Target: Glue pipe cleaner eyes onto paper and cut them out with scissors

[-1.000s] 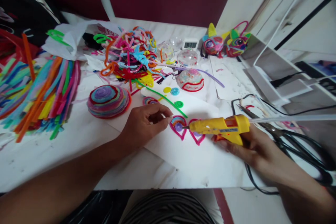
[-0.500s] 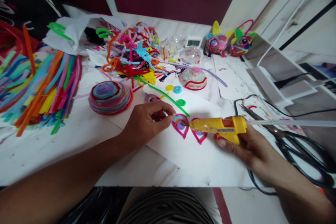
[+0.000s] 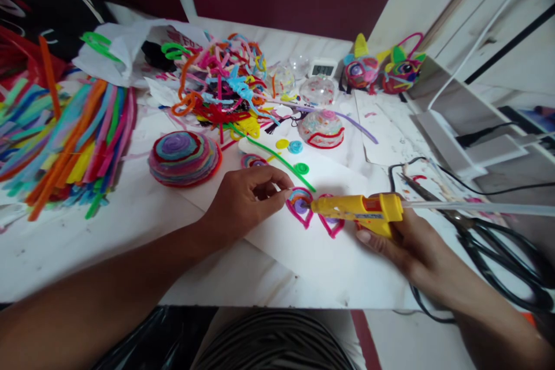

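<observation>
My right hand [image 3: 405,243] grips a yellow glue gun [image 3: 358,208], its nozzle touching a pink pipe-cleaner heart [image 3: 299,205] with a coiled purple centre. A second pink heart [image 3: 332,224] lies just right of it, partly under the gun. My left hand [image 3: 247,196] rests on the white paper sheet [image 3: 316,254] with fingers pinched at the left edge of the first heart, holding it down. A clear glue stick [image 3: 477,207] sticks out of the gun's back.
A striped coiled dome [image 3: 184,157], a tangle of pipe cleaners [image 3: 219,84], straight pipe cleaners [image 3: 65,144] at left, small coils [image 3: 295,147], clear half-spheres [image 3: 321,127], a timer [image 3: 323,68], two decorated figures [image 3: 381,69], black scissors [image 3: 498,248] and a cable at right.
Both hands hold nearly the same pose; the glue gun's nozzle stays at the heart's centre. The view has shifted slightly, nudging everything a little right.
</observation>
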Demonstrator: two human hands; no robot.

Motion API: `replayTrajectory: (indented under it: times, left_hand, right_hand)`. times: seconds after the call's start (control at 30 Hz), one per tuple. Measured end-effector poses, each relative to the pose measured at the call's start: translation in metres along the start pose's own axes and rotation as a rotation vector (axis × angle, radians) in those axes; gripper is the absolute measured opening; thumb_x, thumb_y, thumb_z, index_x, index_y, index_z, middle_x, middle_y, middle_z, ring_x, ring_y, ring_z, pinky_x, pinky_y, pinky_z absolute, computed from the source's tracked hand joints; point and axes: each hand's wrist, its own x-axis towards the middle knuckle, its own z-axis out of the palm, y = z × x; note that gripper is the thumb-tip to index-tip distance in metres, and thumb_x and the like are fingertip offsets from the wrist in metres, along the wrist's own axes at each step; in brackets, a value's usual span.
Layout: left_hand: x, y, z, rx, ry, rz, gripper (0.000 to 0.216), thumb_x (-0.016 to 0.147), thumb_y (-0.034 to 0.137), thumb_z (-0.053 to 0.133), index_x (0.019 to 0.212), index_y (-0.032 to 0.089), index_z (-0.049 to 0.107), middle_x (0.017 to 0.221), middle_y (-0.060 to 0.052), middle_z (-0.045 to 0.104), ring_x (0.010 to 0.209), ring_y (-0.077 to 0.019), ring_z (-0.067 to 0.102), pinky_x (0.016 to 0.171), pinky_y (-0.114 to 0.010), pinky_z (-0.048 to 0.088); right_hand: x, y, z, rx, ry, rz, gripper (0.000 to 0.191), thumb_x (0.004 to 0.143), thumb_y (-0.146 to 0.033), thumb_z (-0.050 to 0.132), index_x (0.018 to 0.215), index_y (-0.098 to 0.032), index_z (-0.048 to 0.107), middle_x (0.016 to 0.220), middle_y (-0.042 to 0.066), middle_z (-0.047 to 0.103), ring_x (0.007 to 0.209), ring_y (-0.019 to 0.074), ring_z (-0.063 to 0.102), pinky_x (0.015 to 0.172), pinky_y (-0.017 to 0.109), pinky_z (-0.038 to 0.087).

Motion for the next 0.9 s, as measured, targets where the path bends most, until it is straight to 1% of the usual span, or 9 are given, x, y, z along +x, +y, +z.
replayTrajectory:
  times: [0.13,0.27,0.37,0.57,0.67,0.8,0.9]
  left_hand:
    - [-0.0001,0.0010,0.0002,-0.005,-0.002,0.010,0.005,0.080,0.020,0.068,0.083,0.018,0.070,0.068,0.002,0.063,0.057,-0.0080,0.054,0.052,-0.017,0.042]
    - [0.0006,0.0010,-0.0003,0.014,-0.009,0.027,0.004,0.080,0.019,0.067,0.083,0.017,0.069,0.068,0.003,0.063,0.056,-0.0074,0.053,0.051,-0.017,0.041]
    - [0.0012,0.0004,-0.0006,0.017,-0.022,0.027,0.005,0.080,0.020,0.067,0.083,0.017,0.069,0.068,0.002,0.063,0.056,-0.0078,0.053,0.051,-0.017,0.041]
    - [0.0010,0.0005,0.0000,0.001,-0.010,0.021,0.004,0.080,0.020,0.068,0.082,0.017,0.069,0.068,0.003,0.063,0.056,-0.0074,0.053,0.051,-0.017,0.041]
    - [0.0008,0.0003,0.0000,-0.001,-0.013,0.026,0.004,0.079,0.019,0.067,0.082,0.017,0.069,0.068,0.003,0.063,0.056,-0.0073,0.053,0.051,-0.017,0.041]
    - [0.0004,-0.0001,0.0002,-0.002,-0.012,0.021,0.004,0.080,0.019,0.067,0.083,0.017,0.069,0.068,0.003,0.063,0.056,-0.0076,0.053,0.051,-0.017,0.041]
    - [0.0004,0.0005,0.0003,0.000,-0.012,0.010,0.005,0.080,0.019,0.067,0.083,0.017,0.069,0.070,0.002,0.064,0.057,-0.0076,0.053,0.052,-0.018,0.041]
  right_hand:
    - [-0.0001,-0.0009,-0.0002,0.002,-0.010,0.009,0.020,0.096,-0.042,0.056,0.103,-0.024,0.050,0.092,0.004,0.063,0.072,0.0172,0.060,0.060,0.028,0.052]
    - [0.0000,-0.0011,0.0005,-0.037,0.011,-0.015,0.020,0.097,-0.040,0.056,0.104,-0.023,0.049,0.093,0.005,0.063,0.069,0.0167,0.060,0.058,0.027,0.051]
    - [0.0008,-0.0021,0.0010,-0.036,0.000,-0.023,0.018,0.097,-0.038,0.055,0.105,-0.023,0.050,0.094,0.006,0.064,0.073,0.0179,0.062,0.060,0.027,0.053]
    - [0.0004,-0.0033,0.0013,-0.094,0.020,-0.049,0.015,0.097,-0.037,0.054,0.099,-0.023,0.051,0.085,0.005,0.063,0.063,0.0163,0.058,0.054,0.026,0.050]
    - [0.0000,-0.0022,0.0018,-0.118,0.029,-0.057,0.016,0.097,-0.039,0.052,0.099,-0.022,0.050,0.081,0.004,0.063,0.061,0.0169,0.057,0.052,0.027,0.048]
    - [-0.0005,-0.0012,0.0021,-0.085,0.009,-0.023,0.018,0.097,-0.040,0.052,0.101,-0.023,0.049,0.079,0.004,0.063,0.061,0.0175,0.057,0.050,0.027,0.046]
    - [-0.0006,-0.0016,0.0014,-0.064,0.005,0.011,0.021,0.097,-0.043,0.054,0.101,-0.023,0.049,0.080,0.003,0.061,0.064,0.0174,0.056,0.053,0.027,0.048]
